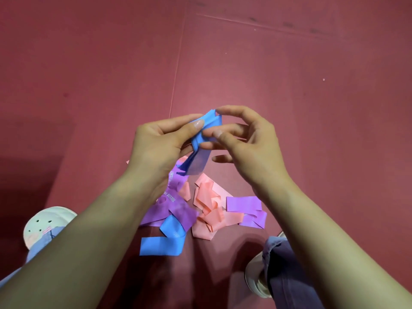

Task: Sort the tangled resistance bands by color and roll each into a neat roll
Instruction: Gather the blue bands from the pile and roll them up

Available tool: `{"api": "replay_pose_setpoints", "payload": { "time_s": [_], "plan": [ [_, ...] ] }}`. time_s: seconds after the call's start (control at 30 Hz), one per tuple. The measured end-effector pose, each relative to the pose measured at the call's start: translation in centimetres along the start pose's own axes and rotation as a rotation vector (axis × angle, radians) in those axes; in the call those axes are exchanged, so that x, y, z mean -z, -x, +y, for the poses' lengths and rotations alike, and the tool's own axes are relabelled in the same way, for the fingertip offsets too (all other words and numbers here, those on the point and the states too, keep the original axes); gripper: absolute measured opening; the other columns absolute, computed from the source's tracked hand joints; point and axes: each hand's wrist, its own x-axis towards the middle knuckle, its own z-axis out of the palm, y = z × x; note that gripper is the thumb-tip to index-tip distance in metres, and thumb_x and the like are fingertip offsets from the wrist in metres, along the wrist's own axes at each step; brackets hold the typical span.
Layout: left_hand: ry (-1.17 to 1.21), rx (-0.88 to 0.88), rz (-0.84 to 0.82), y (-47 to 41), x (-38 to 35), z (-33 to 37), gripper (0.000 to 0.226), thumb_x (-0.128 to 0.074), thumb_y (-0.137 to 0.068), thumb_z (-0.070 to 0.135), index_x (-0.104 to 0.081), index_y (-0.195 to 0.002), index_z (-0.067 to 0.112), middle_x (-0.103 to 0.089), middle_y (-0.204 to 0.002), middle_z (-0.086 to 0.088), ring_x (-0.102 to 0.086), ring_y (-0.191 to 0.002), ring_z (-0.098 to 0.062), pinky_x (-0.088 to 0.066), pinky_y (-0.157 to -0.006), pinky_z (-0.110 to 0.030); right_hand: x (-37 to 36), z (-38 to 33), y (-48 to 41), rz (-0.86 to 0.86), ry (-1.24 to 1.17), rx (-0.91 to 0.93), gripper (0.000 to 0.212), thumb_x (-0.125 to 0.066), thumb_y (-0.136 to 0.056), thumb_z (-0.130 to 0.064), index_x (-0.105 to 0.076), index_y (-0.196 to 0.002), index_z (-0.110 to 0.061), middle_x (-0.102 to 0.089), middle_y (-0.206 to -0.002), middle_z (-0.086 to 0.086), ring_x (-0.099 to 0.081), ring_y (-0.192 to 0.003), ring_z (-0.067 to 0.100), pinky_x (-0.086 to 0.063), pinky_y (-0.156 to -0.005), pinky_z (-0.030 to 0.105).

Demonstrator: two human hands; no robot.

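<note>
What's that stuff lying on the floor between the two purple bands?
The head view shows a crumpled tangle of pink bands on the floor, between the left purple band and the right purple band.

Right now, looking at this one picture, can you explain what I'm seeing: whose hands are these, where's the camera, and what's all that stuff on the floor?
There is no machine here: a person works with bare hands. The single picture comes from a camera worn on the head, looking down, so the arms reach in from the bottom. The left hand and right hand both pinch a folded-over blue band, lifted above a red floor mat. Below it lies a tangle: purple bands, pink bands and a second blue band. The white shoes at the lower corners are the person's own.
</note>
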Motion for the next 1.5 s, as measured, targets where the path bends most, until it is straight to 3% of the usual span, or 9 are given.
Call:
{"api": "replay_pose_setpoints", "payload": {
  "time_s": [0.23,0.33,0.53,0.67,0.83,1.0,1.13,1.27,1.5],
  "plan": [
    [-0.141,-0.055,-0.047,0.0,0.3,0.1,0.018,-0.072,-0.079,0.003,-0.075,-0.092,0.016,-0.076,-0.087,-0.002,-0.071,-0.077,-0.012,-0.055,-0.070,-0.018,0.5,0.3,-0.1,-0.032,-0.011,-0.015,0.035,-0.051,-0.091,0.006,-0.054,-0.121,-0.012,-0.075,-0.079,0.003,-0.073,-0.074,0.015,-0.051,-0.054,0.022],
    [-0.176,-0.060,-0.036,-0.1,0.4,0.0,0.020,-0.070,-0.081,0.001,-0.074,-0.099,0.007,-0.076,-0.089,-0.007,-0.072,-0.079,-0.017,-0.058,-0.074,-0.023,0.4,0.2,-0.2,-0.032,-0.035,-0.059,0.026,-0.059,-0.088,0.004,-0.061,-0.111,-0.008,-0.074,-0.075,0.012,-0.071,-0.067,0.013,-0.050,-0.051,0.019],
    [-0.200,-0.070,-0.028,-0.1,0.4,-0.2,0.013,-0.068,-0.084,0.001,-0.074,-0.092,0.010,-0.076,-0.085,-0.005,-0.071,-0.073,-0.012,-0.055,-0.066,-0.019,0.7,0.4,-0.7,0.126,0.116,-0.018,0.006,-0.073,-0.081,-0.008,-0.069,-0.083,-0.011,-0.061,-0.052,0.001,-0.049,-0.039,0.005,-0.037,-0.042,0.014],
    [-0.195,-0.083,-0.031,-0.1,0.3,-0.1,0.013,-0.069,-0.084,0.004,-0.075,-0.088,0.015,-0.076,-0.084,-0.003,-0.072,-0.076,-0.013,-0.056,-0.068,-0.020,0.9,0.7,-0.9,0.201,0.210,0.031,0.011,-0.081,-0.073,-0.016,-0.070,-0.075,-0.018,-0.059,-0.060,-0.004,-0.051,-0.053,0.010,-0.042,-0.051,0.019],
    [-0.094,-0.015,-0.019,-0.2,0.4,-0.1,0.012,-0.067,-0.086,0.005,-0.073,-0.094,0.011,-0.076,-0.088,-0.005,-0.073,-0.078,-0.014,-0.056,-0.066,-0.019,1.0,0.5,-0.8,0.169,0.140,0.063,0.023,-0.076,-0.074,0.002,-0.065,-0.083,-0.016,-0.066,-0.068,0.008,-0.064,-0.065,0.020,-0.059,-0.068,0.038],
    [-0.007,0.081,-0.049,-0.3,0.2,-0.2,0.011,-0.062,-0.090,0.006,-0.071,-0.095,0.008,-0.076,-0.089,-0.007,-0.073,-0.078,-0.015,-0.058,-0.069,-0.022,1.0,0.5,-0.8,0.261,0.246,0.105,0.026,-0.079,-0.072,-0.002,-0.059,-0.064,-0.018,-0.065,-0.065,0.011,-0.065,-0.069,0.038,-0.057,-0.068,0.045],
    [-0.027,0.102,-0.047,-0.4,0.3,-0.4,0.022,-0.060,-0.091,0.008,-0.068,-0.110,0.000,-0.074,-0.099,-0.013,-0.072,-0.092,-0.021,-0.059,-0.080,-0.027,0.8,0.4,-0.7,0.270,0.306,0.096,0.025,-0.081,-0.070,-0.011,-0.060,-0.062,-0.021,-0.068,-0.068,0.009,-0.059,-0.058,0.026,-0.056,-0.061,0.037],
    [-0.036,0.109,-0.044,-0.4,0.2,-0.6,0.025,-0.059,-0.092,0.008,-0.066,-0.113,-0.002,-0.073,-0.105,-0.015,-0.071,-0.097,-0.023,-0.057,-0.087,-0.031,0.6,0.2,-0.7,0.242,0.268,0.089,0.025,-0.080,-0.071,-0.009,-0.060,-0.061,-0.020,-0.065,-0.063,-0.001,-0.053,-0.054,0.013,-0.045,-0.052,0.024],
    [0.020,0.108,-0.091,-0.1,-0.1,-0.9,0.018,-0.056,-0.094,0.007,-0.069,-0.104,0.002,-0.075,-0.099,-0.010,-0.072,-0.094,-0.020,-0.057,-0.085,-0.028,0.6,0.7,-1.0,0.256,0.177,0.068,0.022,-0.077,-0.074,-0.004,-0.061,-0.063,-0.013,-0.064,-0.062,0.001,-0.063,-0.062,0.016,-0.059,-0.069,0.043]
  ]
}}
